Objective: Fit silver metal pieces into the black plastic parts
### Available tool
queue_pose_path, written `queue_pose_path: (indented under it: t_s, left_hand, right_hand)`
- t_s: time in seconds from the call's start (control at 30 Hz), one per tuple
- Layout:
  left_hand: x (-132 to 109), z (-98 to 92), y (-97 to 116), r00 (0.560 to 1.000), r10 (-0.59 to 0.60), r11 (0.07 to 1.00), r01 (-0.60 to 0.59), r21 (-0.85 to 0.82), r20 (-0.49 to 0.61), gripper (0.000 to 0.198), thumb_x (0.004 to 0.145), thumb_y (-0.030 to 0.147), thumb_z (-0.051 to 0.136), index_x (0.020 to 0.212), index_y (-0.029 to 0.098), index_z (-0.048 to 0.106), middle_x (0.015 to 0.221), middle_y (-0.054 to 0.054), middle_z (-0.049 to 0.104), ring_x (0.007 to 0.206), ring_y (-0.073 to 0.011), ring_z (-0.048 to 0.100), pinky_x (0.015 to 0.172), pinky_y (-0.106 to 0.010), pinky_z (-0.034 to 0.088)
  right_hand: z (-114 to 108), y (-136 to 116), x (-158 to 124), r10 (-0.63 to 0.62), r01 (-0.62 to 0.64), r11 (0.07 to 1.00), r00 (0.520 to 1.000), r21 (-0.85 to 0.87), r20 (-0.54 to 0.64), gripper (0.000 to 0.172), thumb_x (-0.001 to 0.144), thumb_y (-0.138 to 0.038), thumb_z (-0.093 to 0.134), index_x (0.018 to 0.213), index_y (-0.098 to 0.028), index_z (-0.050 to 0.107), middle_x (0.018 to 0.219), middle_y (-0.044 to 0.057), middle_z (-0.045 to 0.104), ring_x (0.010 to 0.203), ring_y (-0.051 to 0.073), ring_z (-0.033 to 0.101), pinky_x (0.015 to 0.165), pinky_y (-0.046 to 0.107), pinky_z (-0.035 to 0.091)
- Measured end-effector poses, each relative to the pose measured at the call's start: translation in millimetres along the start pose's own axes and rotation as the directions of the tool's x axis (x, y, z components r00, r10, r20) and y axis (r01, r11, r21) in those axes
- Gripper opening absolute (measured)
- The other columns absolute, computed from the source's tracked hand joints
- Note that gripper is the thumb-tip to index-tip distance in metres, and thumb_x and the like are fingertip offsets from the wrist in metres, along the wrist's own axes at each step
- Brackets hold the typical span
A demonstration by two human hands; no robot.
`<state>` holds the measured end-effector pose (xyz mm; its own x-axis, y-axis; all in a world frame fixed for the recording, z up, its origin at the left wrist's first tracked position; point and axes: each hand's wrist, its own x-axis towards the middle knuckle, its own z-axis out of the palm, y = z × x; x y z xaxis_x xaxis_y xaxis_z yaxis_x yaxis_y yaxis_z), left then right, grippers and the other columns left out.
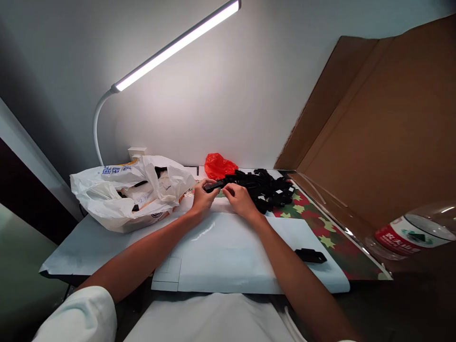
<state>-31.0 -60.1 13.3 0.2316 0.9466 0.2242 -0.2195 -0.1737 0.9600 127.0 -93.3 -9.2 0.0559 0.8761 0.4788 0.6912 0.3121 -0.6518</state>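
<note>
Between the thumb and fingers of my left hand (pixel 202 200) is a small, long black piece (pixel 213 186), tilted up toward the right. My right hand (pixel 241 201) is closed in a pinch just right of that piece; whatever its fingertips hold is too small to make out. Behind my right hand lies a heap of similar black pieces (pixel 274 187), some with small white patches. A single flat black piece (pixel 311 256) rests by itself on the pale sheet (pixel 231 256), right of my right forearm.
An open white plastic bag (pixel 107 209) with packets inside stands at left. A red plastic bag (pixel 219 166) sits by the wall. Overhead is a lit lamp (pixel 178 47). Cardboard (pixel 384 118) and a large clear bottle (pixel 406 237) are at right, beside the camouflage-patterned cover (pixel 342 247).
</note>
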Motion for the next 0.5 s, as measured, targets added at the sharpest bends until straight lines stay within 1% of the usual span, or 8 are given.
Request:
queue_pose_path:
  t_s: [0.07, 0.1, 0.13, 0.2, 0.27, 0.33, 0.4, 0.5]
  left_hand:
    - [-0.3, 1.2, 0.9, 1.000, 0.019, 1.000, -0.019, 0.003, -0.007, 0.023, 0.059, 0.013, 0.077, 0.078, 0.018, 0.065, 0.078, 0.001, 0.065, 0.074, -0.0120, 0.059, 0.063, -0.020, 0.041]
    - [-0.1, 1.5, 0.8, 1.000, 0.021, 1.000, -0.021, 0.003, -0.011, 0.021, 0.059, 0.012, 0.075, 0.075, 0.017, 0.064, 0.078, 0.001, 0.065, 0.075, -0.0121, 0.059, 0.063, -0.020, 0.041]
    - [0.2, 1.7, 0.3, 1.000, 0.016, 1.000, -0.016, 0.002, -0.015, 0.018, 0.060, 0.012, 0.074, 0.073, 0.017, 0.063, 0.076, 0.002, 0.063, 0.073, -0.0114, 0.057, 0.061, -0.020, 0.040]
    - [1.2, 1.4, -1.2, 1.000, -0.013, 1.000, 0.012, -0.006, -0.018, 0.014, 0.064, 0.017, 0.070, 0.068, 0.018, 0.057, 0.067, 0.004, 0.055, 0.060, -0.0086, 0.048, 0.054, -0.020, 0.034]
    - [1.8, 0.8, -2.6, 0.999, -0.051, 0.998, 0.051, -0.020, -0.008, 0.017, 0.068, 0.023, 0.067, 0.066, 0.019, 0.050, 0.059, 0.006, 0.045, 0.050, -0.0067, 0.038, 0.048, -0.021, 0.027]
    - [1.8, 0.2, -3.0, 0.996, -0.089, 0.995, 0.089, -0.035, 0.011, 0.021, 0.071, 0.027, 0.064, 0.066, 0.021, 0.044, 0.055, 0.008, 0.039, 0.045, -0.0061, 0.032, 0.045, -0.022, 0.023]
    - [1.1, 0.1, -2.1, 0.992, -0.123, 0.991, 0.124, -0.045, 0.029, 0.023, 0.073, 0.029, 0.063, 0.067, 0.022, 0.041, 0.054, 0.008, 0.036, 0.044, -0.0065, 0.031, 0.044, -0.022, 0.021]
    - [-0.9, 0.5, 0.2, 0.984, -0.171, 0.983, 0.174, -0.056, 0.042, 0.023, 0.075, 0.030, 0.062, 0.069, 0.022, 0.041, 0.056, 0.007, 0.039, 0.045, -0.0074, 0.034, 0.044, -0.021, 0.023]
  right_hand:
    - [1.0, 2.8, -1.1, 0.000, 0.002, 0.997, 1.000, -0.077, 0.024, 0.018, 0.096, -0.029, 0.057, 0.093, -0.022, 0.072, 0.097, 0.008, 0.072, 0.092, 0.026, 0.063, 0.083, 0.036, 0.047]
    - [1.5, 3.9, -1.7, 0.000, 0.005, 0.994, 0.999, -0.112, 0.037, 0.017, 0.096, -0.027, 0.058, 0.099, -0.021, 0.074, 0.106, 0.009, 0.072, 0.099, 0.027, 0.062, 0.089, 0.038, 0.047]
    - [1.9, 4.7, -2.4, -0.001, 0.009, 0.990, 0.999, -0.143, 0.053, 0.019, 0.095, -0.026, 0.059, 0.105, -0.021, 0.074, 0.113, 0.011, 0.072, 0.106, 0.029, 0.061, 0.094, 0.040, 0.047]
    - [2.5, 5.0, -3.6, -0.004, 0.021, 0.981, 0.996, -0.194, 0.085, 0.025, 0.096, -0.025, 0.060, 0.117, -0.021, 0.073, 0.124, 0.012, 0.069, 0.114, 0.030, 0.060, 0.100, 0.043, 0.046]
    - [2.8, 4.1, -4.6, -0.007, 0.034, 0.971, 0.994, -0.239, 0.111, 0.030, 0.097, -0.025, 0.060, 0.124, -0.020, 0.071, 0.129, 0.013, 0.067, 0.116, 0.030, 0.059, 0.102, 0.044, 0.045]
    - [2.6, 2.8, -5.4, -0.010, 0.045, 0.960, 0.992, -0.277, 0.125, 0.032, 0.098, -0.024, 0.059, 0.128, -0.020, 0.070, 0.133, 0.013, 0.065, 0.119, 0.031, 0.059, 0.103, 0.044, 0.045]
    - [2.3, 2.1, -5.9, -0.013, 0.052, 0.949, 0.992, -0.311, 0.126, 0.032, 0.099, -0.024, 0.058, 0.129, -0.021, 0.070, 0.137, 0.013, 0.064, 0.122, 0.031, 0.058, 0.104, 0.045, 0.043]
    - [2.2, 2.6, -6.4, -0.009, 0.051, 0.934, 0.993, -0.354, 0.120, 0.032, 0.099, -0.023, 0.058, 0.129, -0.022, 0.070, 0.137, 0.013, 0.064, 0.125, 0.032, 0.057, 0.104, 0.046, 0.042]
